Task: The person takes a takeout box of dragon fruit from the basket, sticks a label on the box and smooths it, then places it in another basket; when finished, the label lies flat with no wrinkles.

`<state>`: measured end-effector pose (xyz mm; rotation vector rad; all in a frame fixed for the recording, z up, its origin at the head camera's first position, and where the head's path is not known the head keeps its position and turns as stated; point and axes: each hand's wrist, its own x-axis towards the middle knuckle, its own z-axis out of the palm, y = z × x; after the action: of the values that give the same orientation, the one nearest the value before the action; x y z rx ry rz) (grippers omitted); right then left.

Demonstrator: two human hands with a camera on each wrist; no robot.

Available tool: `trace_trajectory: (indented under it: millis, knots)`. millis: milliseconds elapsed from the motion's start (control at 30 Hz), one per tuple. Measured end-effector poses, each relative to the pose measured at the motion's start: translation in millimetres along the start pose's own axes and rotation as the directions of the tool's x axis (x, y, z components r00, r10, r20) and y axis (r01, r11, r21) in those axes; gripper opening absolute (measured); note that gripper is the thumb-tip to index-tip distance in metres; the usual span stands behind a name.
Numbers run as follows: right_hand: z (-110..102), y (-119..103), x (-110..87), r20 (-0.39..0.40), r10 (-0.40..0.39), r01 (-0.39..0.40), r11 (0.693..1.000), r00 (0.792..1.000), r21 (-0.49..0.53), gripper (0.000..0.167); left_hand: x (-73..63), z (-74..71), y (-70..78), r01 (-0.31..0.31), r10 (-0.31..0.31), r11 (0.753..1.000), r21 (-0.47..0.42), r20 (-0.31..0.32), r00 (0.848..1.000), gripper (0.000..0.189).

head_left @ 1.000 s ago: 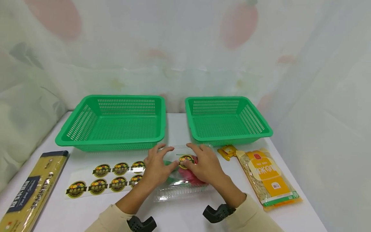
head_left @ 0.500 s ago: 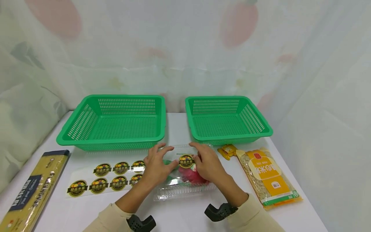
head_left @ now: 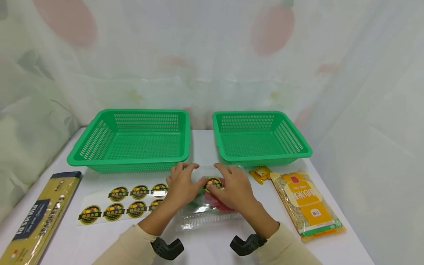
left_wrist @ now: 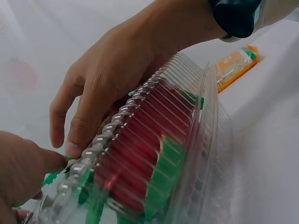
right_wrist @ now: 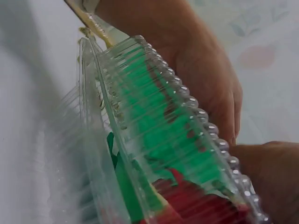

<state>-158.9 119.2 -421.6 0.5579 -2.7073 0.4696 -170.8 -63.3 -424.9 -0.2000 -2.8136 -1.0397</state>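
Observation:
A clear plastic clamshell box [head_left: 195, 221] lies on the table, with red and green items inside, too blurred behind the plastic to name. A round black-and-gold sticker [head_left: 213, 181] is on its lid. My left hand [head_left: 183, 189] rests on the lid's left part, its thumb at the sticker's left edge. My right hand [head_left: 234, 187] lies over the right part, its thumb on the sticker's lower edge. Both hands have their fingers spread and relaxed. In the left wrist view, the right hand [left_wrist: 112, 70] reaches over the ribbed side of the box.
Two green baskets [head_left: 129, 162] [head_left: 265, 159] stand behind the box. A sheet of round stickers [head_left: 109, 221] lies left, beyond it a spaghetti pack [head_left: 43, 221]. To the right are small yellow packets [head_left: 260, 173] and an orange-and-clear noodle bag [head_left: 308, 206].
My right thumb drew back from the sticker half a second ago and is on it again now. My left thumb has moved slightly right onto the sticker's edge. The box stays in place.

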Motion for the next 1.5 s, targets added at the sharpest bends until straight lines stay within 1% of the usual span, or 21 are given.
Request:
trace_trajectory:
  millis: [100, 200, 300, 367, 433, 533, 633, 733, 867, 967, 1067, 1133, 1233, 1300, 1400, 1467, 1500]
  knots:
    - [0.2, -1.4, -2.4, 0.000, -0.025, 0.025, 0.999, 1.000, -0.028, 0.069, 1.6, 1.4, 1.4, 0.019, -0.019, 0.999, 0.047, 0.000, 1.000, 0.057]
    - [-0.4, -1.7, -4.2, 0.027, -0.022, 0.023, 1.000, 0.999, -0.021, 0.076, 1.9, 2.1, 1.2, 0.023, -0.023, 0.998, 0.050, -0.003, 1.000, 0.055]
    - [-3.0, -1.7, -6.4, 0.078, 0.007, -0.010, 0.999, 0.997, 0.049, 0.080, 0.7, 2.1, -0.8, 0.018, -0.018, 1.000, 0.004, -0.019, 1.000, 0.048]
    - [-6.8, -1.5, -8.7, 0.105, 0.035, -0.050, 0.989, 0.994, 0.138, 0.080, -0.5, 1.7, -3.1, 0.011, -0.012, 0.999, -0.038, -0.036, 0.999, 0.044]
    - [-11.9, -0.2, -11.8, 0.120, 0.059, -0.085, 0.971, 0.991, 0.223, 0.078, -2.0, 0.8, -5.3, -0.002, -0.002, 0.997, -0.081, -0.051, 0.999, 0.041]
    - [-21.7, 2.6, -16.1, 0.107, 0.089, -0.119, 0.941, 0.990, 0.316, 0.073, -5.5, -3.1, -7.6, -0.018, 0.010, 0.991, -0.136, -0.060, 0.998, 0.041]
    - [-31.0, 7.3, -20.6, 0.085, 0.116, -0.139, 0.930, 0.990, 0.340, 0.068, -10.4, -10.2, -9.0, -0.023, 0.013, 0.984, -0.179, -0.055, 0.998, 0.044]
    - [-38.4, 13.5, -24.8, 0.088, 0.164, -0.184, 0.916, 0.983, 0.356, 0.066, -15.1, -18.6, -11.8, -0.030, 0.019, 0.978, -0.204, -0.055, 0.998, 0.047]
    - [-45.8, 24.1, -30.5, 0.104, 0.235, -0.257, 0.882, 0.967, 0.396, 0.063, -21.7, -28.6, -18.3, -0.073, 0.055, 0.973, -0.219, -0.086, 0.995, 0.049]
    - [-48.9, 32.5, -34.9, 0.103, 0.265, -0.283, 0.859, 0.959, 0.427, 0.061, -27.0, -33.2, -23.6, -0.086, 0.063, 0.970, -0.228, -0.107, 0.992, 0.052]
    - [-48.4, 40.3, -39.7, 0.106, 0.286, -0.303, 0.843, 0.952, 0.445, 0.059, -31.7, -34.7, -28.2, -0.065, 0.042, 0.967, -0.245, -0.098, 0.994, 0.056]
    - [-46.5, 45.3, -42.8, 0.117, 0.296, -0.316, 0.833, 0.948, 0.454, 0.058, -34.9, -34.8, -30.0, -0.032, 0.013, 0.965, -0.259, -0.075, 0.997, 0.059]
    - [-42.4, 52.0, -47.6, 0.141, 0.315, -0.344, 0.818, 0.939, 0.462, 0.057, -39.6, -32.5, -33.5, 0.007, -0.021, 0.956, -0.293, -0.046, 0.999, 0.064]
    - [-39.4, 55.8, -50.6, 0.173, 0.335, -0.377, 0.797, 0.926, 0.473, 0.057, -42.8, -29.7, -36.1, 0.023, -0.035, 0.948, -0.317, -0.031, 0.999, 0.067]
    - [-35.2, 59.6, -55.0, 0.213, 0.363, -0.421, 0.756, 0.907, 0.501, 0.058, -48.1, -24.5, -39.8, 0.030, -0.041, 0.930, -0.366, -0.023, 0.999, 0.070]
    - [-32.9, 61.3, -57.5, 0.230, 0.371, -0.436, 0.728, 0.900, 0.530, 0.058, -51.4, -21.0, -41.5, 0.034, -0.047, 0.919, -0.393, -0.022, 0.999, 0.072]
    - [-31.6, 62.2, -58.7, 0.234, 0.369, -0.436, 0.716, 0.899, 0.545, 0.058, -52.7, -19.1, -42.3, 0.038, -0.051, 0.913, -0.406, -0.022, 0.998, 0.072]
